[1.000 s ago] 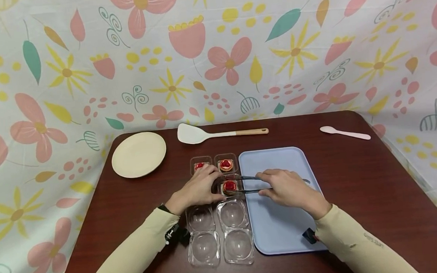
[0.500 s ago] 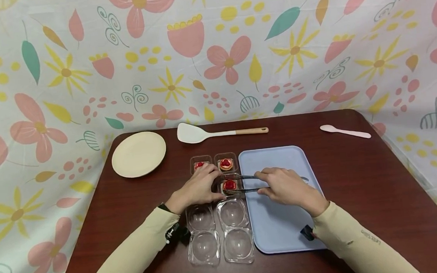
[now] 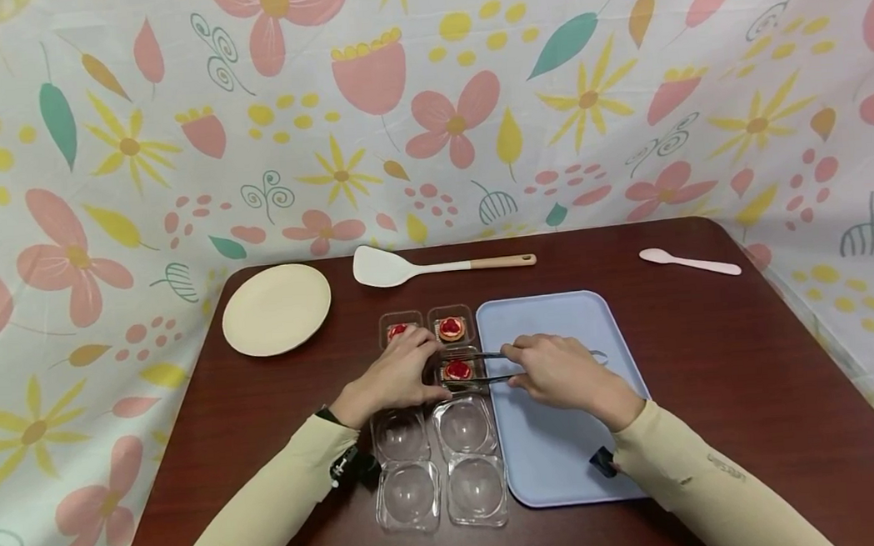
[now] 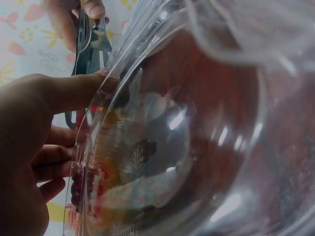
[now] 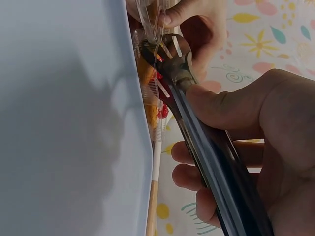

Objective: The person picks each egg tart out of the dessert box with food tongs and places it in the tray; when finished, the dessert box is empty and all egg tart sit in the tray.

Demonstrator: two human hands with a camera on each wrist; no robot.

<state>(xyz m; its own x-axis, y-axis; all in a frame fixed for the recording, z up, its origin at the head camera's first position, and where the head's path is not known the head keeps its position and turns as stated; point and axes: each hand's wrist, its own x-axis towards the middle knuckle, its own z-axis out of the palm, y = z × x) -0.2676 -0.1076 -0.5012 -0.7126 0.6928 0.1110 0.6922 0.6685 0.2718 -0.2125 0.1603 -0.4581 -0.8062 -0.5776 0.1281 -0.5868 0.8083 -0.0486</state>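
Observation:
My right hand (image 3: 567,375) grips metal tongs (image 5: 206,142) over the tray's left part. The tongs' arms are spread, their slotted ends reaching left over a small red-topped tart (image 3: 457,370) in a clear plastic container. My left hand (image 3: 394,374) holds this container's edge, the thumb (image 4: 81,91) on one side and other fingers behind the plastic. In the left wrist view the clear domed lid (image 4: 162,142) fills much of the picture. Behind stand two more tarts in clear boxes, one tart (image 3: 451,329) in plain sight and one (image 3: 397,331) partly covered by my left fingers.
A blue tray (image 3: 562,474) lies right of the containers. Clear domed lids (image 3: 409,493) spread toward me. At the back are a cream plate (image 3: 277,309), a white spatula (image 3: 384,266) with a wooden handle and a pink spoon (image 3: 692,263). A patterned cloth (image 3: 428,123) hangs behind the table.
My right hand has shifted slightly left and away from me with the tongs, whose ends stay about the tart. The left hand keeps its place on the container.

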